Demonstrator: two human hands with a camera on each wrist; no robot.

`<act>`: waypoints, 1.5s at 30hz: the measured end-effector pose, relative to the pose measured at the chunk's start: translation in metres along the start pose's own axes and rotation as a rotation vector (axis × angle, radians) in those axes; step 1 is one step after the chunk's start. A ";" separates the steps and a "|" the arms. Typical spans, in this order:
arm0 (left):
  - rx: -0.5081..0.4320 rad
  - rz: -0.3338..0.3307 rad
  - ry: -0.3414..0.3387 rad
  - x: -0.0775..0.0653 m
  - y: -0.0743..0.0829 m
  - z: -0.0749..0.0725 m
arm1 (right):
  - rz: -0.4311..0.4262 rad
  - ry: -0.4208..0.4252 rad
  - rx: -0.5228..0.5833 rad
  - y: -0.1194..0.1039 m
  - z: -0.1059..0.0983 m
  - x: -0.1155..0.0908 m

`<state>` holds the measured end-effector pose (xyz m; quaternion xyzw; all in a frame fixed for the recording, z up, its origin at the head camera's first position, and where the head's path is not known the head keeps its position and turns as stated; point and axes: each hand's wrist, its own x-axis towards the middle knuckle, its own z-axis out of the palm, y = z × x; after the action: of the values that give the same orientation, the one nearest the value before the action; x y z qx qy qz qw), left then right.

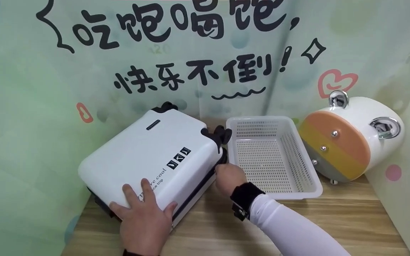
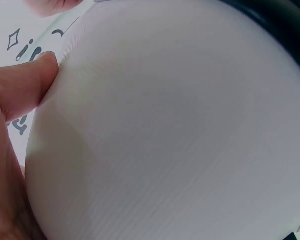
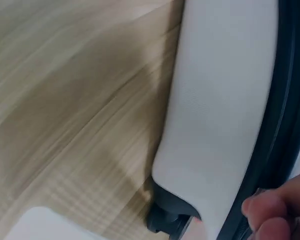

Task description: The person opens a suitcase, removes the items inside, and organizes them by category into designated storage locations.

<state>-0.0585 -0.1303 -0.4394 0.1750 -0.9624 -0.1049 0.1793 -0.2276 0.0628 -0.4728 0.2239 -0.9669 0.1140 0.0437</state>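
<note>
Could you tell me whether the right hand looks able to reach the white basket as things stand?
Probably yes: the right hand is beside the basket, nothing visible between them, though its fingers are at the suitcase's dark trim.

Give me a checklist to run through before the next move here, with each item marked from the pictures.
1. Suitcase lying on its broad face: ok.
2. Left hand spread on top of it: ok.
3. Right hand at the dark seam: ok.
4. Small part in its pinch identifiable: cannot tell, mostly covered.
5. Corner wheel clear of the white basket: cannot tell, they overlap in the head view.
6. Striped-faced container apart from the suitcase: ok.
</note>
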 end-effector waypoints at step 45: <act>-0.015 0.073 -0.007 0.002 -0.021 -0.002 | -0.084 -0.014 0.114 0.019 0.003 -0.003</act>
<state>-0.0529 -0.1501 -0.4425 0.1382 -0.9679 -0.1061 0.1812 -0.2331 0.0796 -0.4797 0.2670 -0.9489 0.1655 0.0289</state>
